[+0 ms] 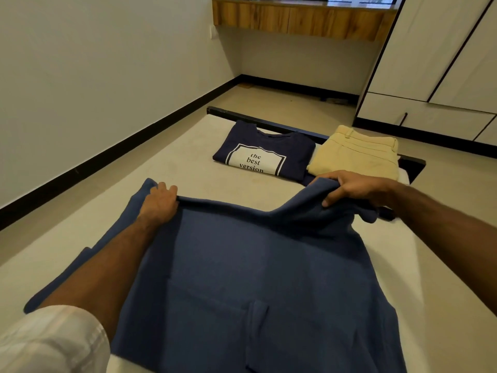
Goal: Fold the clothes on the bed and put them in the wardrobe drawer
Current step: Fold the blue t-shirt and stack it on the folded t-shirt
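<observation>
A blue garment (250,270) lies spread across the near part of the bed (188,168). My left hand (158,203) grips its far left edge, fingers curled over the fold. My right hand (355,188) pinches the far right corner and lifts it slightly off the mattress. A folded navy T-shirt (263,154) with a white printed panel sits at the bed's far end. Folded beige trousers (357,154) lie beside it on the right. The white wardrobe (443,63) with its lower drawer (430,117) stands at the right, shut.
A dark bed frame (282,126) edges the far end of the mattress. A wooden wall shelf (298,20) hangs at the back. Tiled floor (282,103) runs between bed, wall and wardrobe. A white wall with black skirting borders the left.
</observation>
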Available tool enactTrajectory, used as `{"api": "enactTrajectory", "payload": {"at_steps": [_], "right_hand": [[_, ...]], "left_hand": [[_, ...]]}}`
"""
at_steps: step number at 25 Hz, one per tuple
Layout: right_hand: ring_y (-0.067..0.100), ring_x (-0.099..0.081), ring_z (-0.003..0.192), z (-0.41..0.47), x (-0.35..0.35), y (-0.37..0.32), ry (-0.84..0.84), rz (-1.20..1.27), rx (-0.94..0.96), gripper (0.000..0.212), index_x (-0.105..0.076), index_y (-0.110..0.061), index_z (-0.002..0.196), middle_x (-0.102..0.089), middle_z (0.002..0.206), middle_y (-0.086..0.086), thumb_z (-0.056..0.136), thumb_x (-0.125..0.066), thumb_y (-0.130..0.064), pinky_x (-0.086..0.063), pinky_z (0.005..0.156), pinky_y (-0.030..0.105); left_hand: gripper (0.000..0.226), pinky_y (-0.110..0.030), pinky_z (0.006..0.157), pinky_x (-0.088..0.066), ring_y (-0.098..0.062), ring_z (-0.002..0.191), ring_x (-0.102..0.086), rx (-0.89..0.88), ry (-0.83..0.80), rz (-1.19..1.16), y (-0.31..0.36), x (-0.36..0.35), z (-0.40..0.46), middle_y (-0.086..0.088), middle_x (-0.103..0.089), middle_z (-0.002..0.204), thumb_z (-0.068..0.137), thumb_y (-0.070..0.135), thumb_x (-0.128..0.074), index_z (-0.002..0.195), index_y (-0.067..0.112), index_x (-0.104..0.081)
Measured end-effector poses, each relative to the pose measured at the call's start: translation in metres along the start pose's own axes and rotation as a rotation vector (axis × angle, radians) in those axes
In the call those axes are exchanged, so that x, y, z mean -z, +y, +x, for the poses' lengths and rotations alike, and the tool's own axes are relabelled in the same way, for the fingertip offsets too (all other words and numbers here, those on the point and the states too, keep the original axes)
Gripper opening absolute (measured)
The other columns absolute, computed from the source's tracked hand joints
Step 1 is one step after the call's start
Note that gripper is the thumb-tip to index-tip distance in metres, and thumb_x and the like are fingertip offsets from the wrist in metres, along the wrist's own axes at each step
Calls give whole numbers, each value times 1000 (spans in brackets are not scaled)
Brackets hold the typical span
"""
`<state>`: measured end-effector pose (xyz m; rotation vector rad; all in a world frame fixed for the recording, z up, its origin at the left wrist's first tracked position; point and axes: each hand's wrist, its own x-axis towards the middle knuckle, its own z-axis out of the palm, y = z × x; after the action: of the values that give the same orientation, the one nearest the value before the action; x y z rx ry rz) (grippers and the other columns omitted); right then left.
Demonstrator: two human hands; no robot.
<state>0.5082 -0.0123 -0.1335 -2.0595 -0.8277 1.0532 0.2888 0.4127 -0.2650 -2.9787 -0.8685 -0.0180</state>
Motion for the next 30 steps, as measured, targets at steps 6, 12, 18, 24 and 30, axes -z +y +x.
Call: {"api": "enactTrajectory", "payload": {"at_steps": [6,12,18,24,30], "right_hand": [[26,-55,133,-24,-67,-42,-605,-115,41,63,-50,-14,145,-56,146,7,88,-72,1,-49,106,40],[21,-52,135,-39,-158,-33,-680,-208,78,77,-45,-22,150,-50,151,-1,83,-76,-4,-50,107,39],[8,-39,143,-50,-168,-20,-735,-240,117,85,-43,-35,151,-41,156,-16,80,-79,-6,-39,117,37],[4,-30,147,-54,-164,-16,-758,-253,174,90,-35,-30,156,-37,158,-19,80,-77,-5,-28,122,36],[15,-35,147,-61,-171,-4,-770,-179,167,88,-38,-30,154,-39,158,-10,78,-78,-10,-30,121,51]], "left_hand": [[17,-48,79,-53,-36,96,-56,112,235,-258,-22,17,-51,-23,-56,113,93,9,-55,106,0,-62],[28,-48,85,-51,-39,101,-55,242,187,-264,-42,0,-119,-26,-52,122,93,15,-63,114,-2,-56],[35,-45,89,-48,-37,108,-55,274,126,-148,-43,-3,-147,-23,-54,123,97,32,-57,117,3,-53],[30,-52,105,-40,-36,122,-51,195,-62,38,-50,-6,-161,-14,-55,131,99,30,-44,123,13,-47],[35,-63,110,-24,-36,142,-32,131,-77,230,-55,4,-159,-6,-48,142,102,20,-39,137,23,-42]]}}
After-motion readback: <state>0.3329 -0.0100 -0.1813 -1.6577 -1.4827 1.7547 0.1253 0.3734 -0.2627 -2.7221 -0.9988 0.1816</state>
